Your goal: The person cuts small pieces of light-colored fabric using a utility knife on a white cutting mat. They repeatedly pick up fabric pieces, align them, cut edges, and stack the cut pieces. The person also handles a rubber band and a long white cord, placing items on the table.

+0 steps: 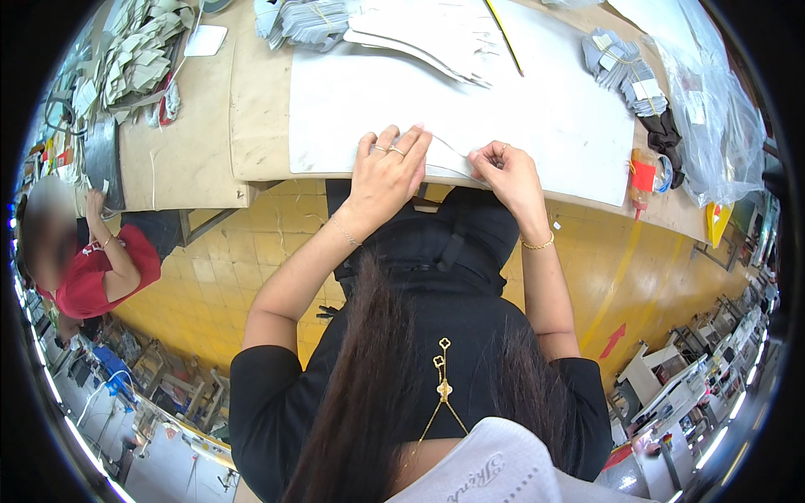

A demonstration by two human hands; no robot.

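Just inside the near edge of the white board [570, 134], a thin pale piece [451, 147] runs between my two hands. It shows mostly as a fine slanting line, so I cannot tell whether it is a strip or the edge of a wider piece. My left hand [391, 168] has its fingers bent and close together at the piece's left end; its thumb is hidden. At the other end, thumb and forefinger of my right hand [510, 178] pinch the piece. A stack of curved white pieces [423, 42] lies farther back on the board.
Bundled grey pieces [306, 23] lie at the back, another bundle [625, 71] at right. Beside it are clear plastic bags [708, 109] and a red-labelled bottle [642, 178]. A yellow pencil-like stick [505, 38] lies behind. At left, a person in red [113, 268] sits near piled beige pieces [138, 54].
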